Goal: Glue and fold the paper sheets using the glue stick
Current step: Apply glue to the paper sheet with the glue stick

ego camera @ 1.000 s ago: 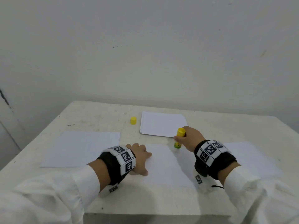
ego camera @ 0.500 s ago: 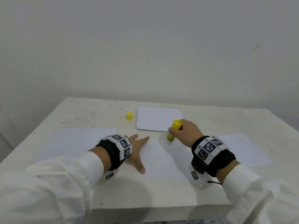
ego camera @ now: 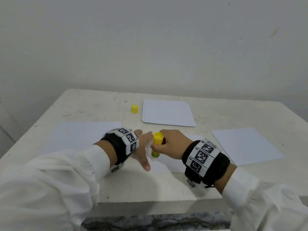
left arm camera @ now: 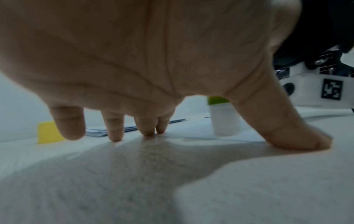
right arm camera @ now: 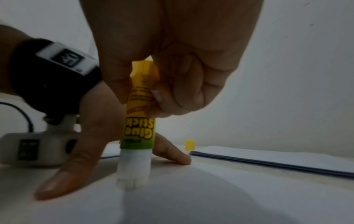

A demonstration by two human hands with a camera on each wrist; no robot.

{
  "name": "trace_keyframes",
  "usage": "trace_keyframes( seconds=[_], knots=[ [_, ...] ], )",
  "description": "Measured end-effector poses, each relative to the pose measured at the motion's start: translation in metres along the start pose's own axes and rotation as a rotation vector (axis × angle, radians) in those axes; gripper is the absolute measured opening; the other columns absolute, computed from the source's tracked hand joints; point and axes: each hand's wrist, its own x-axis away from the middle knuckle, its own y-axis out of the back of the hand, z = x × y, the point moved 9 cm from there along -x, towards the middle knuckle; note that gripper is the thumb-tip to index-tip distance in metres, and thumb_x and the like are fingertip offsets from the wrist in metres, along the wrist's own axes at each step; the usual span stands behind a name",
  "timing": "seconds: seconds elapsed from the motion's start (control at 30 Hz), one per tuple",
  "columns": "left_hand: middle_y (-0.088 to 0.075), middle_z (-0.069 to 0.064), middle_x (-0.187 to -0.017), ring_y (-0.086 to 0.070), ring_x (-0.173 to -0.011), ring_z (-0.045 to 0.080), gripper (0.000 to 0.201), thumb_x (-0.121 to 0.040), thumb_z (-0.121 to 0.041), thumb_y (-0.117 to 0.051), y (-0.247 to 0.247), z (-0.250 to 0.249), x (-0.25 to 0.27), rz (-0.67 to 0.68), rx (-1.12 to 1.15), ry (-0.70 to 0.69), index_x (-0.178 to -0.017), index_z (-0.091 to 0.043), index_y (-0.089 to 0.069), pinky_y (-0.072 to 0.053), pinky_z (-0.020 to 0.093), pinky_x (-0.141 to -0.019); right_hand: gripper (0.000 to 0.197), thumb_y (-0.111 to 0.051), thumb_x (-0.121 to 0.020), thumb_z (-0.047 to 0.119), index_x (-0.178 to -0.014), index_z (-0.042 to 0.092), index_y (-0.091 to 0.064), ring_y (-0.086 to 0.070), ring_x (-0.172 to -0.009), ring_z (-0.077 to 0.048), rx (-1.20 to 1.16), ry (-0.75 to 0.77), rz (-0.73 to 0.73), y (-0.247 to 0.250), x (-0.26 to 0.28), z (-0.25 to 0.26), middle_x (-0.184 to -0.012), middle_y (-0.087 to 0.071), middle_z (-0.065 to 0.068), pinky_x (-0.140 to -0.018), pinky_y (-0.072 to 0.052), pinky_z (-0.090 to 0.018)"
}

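The left hand (ego camera: 141, 147) lies flat, fingers spread, on the near paper sheet (ego camera: 173, 162); the right hand (ego camera: 170, 144) grips the glue stick (ego camera: 156, 145) upright, tip down on it. Beyond, on the bench (ego camera: 93, 105), stand the yellow cap (ego camera: 134, 109) and paper stack (ego camera: 167, 112). Only the right wrist view shows the label.

- A bare, plain indoor room set up for recording rather than a lived-in home: a blank off-white wall (ego camera: 150, 39) with a few small marks.
- A rough, whitish tabletop (ego camera: 93, 105) (scuffed and speckled) pushed against that wall.
- Only paper sheets (ego camera: 168, 112) and a yellow cap (ego camera: 134, 109) lie on it.
- Black wristbands with printed square markers (ego camera: 201, 155) suggest a data-capture station.
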Motion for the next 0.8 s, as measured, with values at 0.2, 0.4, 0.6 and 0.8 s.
trace_keyframes(
  seconds=[0.2,0.4,0.6,0.8],
  knots=[
    [0.002,-0.009,-0.160,0.003,-0.147,0.026,0.136,-0.050,-0.075,-0.075,0.006,-0.010,0.001,-0.005,-0.145,0.022,-0.152,-0.029,0.002,-0.011,0.054,-0.117,0.028,-0.062,-0.085,0.034,-0.067,0.023,-0.044,-0.046,-0.063,-0.005,0.022,-0.015,0.041,-0.002,0.027,-0.009,-0.069,-0.050,0.008,-0.062,-0.039,-0.022],
    [-0.025,0.000,-0.152,-0.023,-0.139,0.028,0.157,-0.003,-0.089,-0.064,0.008,-0.010,-0.014,0.020,-0.207,0.094,-0.143,-0.030,-0.022,-0.029,0.055,-0.107,0.023,-0.063,-0.084,0.031,-0.079,0.010,-0.055,-0.050,-0.069,-0.013,-0.004,-0.134,-0.021,0.028,0.059,-0.066,-0.075,-0.055,0.002,-0.064,-0.041,-0.025],
    [-0.041,0.002,-0.134,-0.035,-0.126,0.023,0.126,-0.032,-0.078,-0.077,0.018,-0.026,-0.006,0.013,-0.278,0.058,-0.136,-0.022,-0.035,-0.034,0.049,-0.105,0.027,-0.064,-0.085,0.031,-0.088,0.005,-0.061,-0.050,-0.070,-0.014,0.008,-0.247,-0.076,0.057,0.084,-0.126,-0.077,-0.056,0.000,-0.061,-0.038,-0.024],
    [-0.044,0.002,-0.131,-0.037,-0.124,0.024,0.121,-0.031,-0.077,-0.078,0.026,-0.030,-0.008,0.012,-0.201,0.106,-0.130,-0.023,-0.034,-0.036,0.049,-0.104,0.033,-0.061,-0.085,0.031,-0.064,0.015,-0.041,-0.040,-0.058,-0.013,-0.025,-0.363,-0.291,0.098,0.046,-0.153,-0.063,-0.041,0.001,-0.051,-0.028,-0.025]
  ],
)
